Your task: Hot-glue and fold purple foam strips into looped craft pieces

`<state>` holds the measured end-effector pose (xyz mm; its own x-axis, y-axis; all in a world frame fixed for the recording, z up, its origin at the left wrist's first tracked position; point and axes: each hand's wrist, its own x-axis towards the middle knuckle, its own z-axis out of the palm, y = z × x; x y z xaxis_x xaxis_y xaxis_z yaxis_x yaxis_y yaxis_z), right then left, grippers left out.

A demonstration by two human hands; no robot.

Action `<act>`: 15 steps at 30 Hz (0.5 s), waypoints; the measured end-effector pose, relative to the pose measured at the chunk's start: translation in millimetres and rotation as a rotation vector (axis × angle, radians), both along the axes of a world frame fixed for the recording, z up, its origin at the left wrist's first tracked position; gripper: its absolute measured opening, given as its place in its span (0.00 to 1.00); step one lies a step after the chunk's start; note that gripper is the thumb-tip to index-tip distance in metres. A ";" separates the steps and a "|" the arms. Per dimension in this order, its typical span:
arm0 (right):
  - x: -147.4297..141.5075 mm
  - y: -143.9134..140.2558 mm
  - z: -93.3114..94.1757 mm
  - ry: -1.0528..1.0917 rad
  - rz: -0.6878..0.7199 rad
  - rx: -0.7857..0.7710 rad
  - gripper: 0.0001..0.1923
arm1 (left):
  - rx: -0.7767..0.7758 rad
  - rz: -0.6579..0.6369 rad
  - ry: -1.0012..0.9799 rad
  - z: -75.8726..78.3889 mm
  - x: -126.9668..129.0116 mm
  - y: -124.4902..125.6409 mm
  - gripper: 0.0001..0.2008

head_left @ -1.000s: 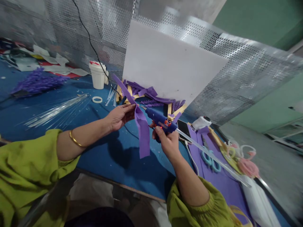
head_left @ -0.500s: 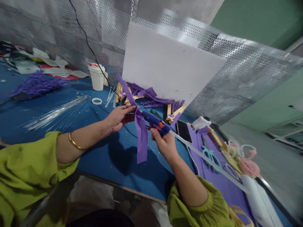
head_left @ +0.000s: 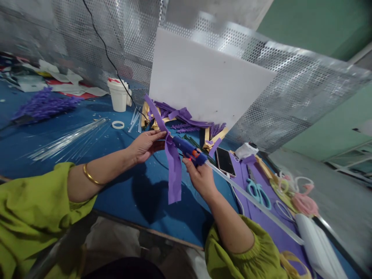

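left hand [head_left: 144, 146] pinching purple foam strip [head_left: 173, 166], held above blue table [head_left: 128, 186]; right hand [head_left: 200, 177] closed round blue glue gun [head_left: 188, 150], nozzle touching strip near the pinch.

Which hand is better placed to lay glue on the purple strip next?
Right. The right hand grips the blue glue gun, its nozzle already at the purple strip. The left hand is busy pinching that strip at the fold, so it likely only steadies.
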<state>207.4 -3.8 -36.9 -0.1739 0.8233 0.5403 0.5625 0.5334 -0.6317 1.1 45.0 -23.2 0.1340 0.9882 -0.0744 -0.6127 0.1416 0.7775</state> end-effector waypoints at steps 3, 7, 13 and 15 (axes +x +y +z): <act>-0.6 -0.4 0.7 -0.019 -0.007 0.026 0.17 | 0.006 0.003 0.008 1.4 0.2 -1.0 0.04; -0.1 -0.5 -1.0 -0.049 -0.017 0.045 0.16 | 0.030 0.011 0.008 2.3 0.8 -1.8 0.05; 0.4 -0.3 -2.4 -0.096 -0.048 0.048 0.18 | 0.049 0.030 -0.020 1.3 0.5 -0.6 0.05; -0.1 -0.6 -1.6 -0.108 -0.051 0.067 0.19 | 0.059 0.034 -0.025 1.1 -0.3 0.0 0.05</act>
<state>207.3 -4.4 -38.5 -0.1931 0.7950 0.5751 0.6525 0.5418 -0.5299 0.8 45.0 -22.1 0.1017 0.9947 -0.0132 -0.6360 0.0752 0.7681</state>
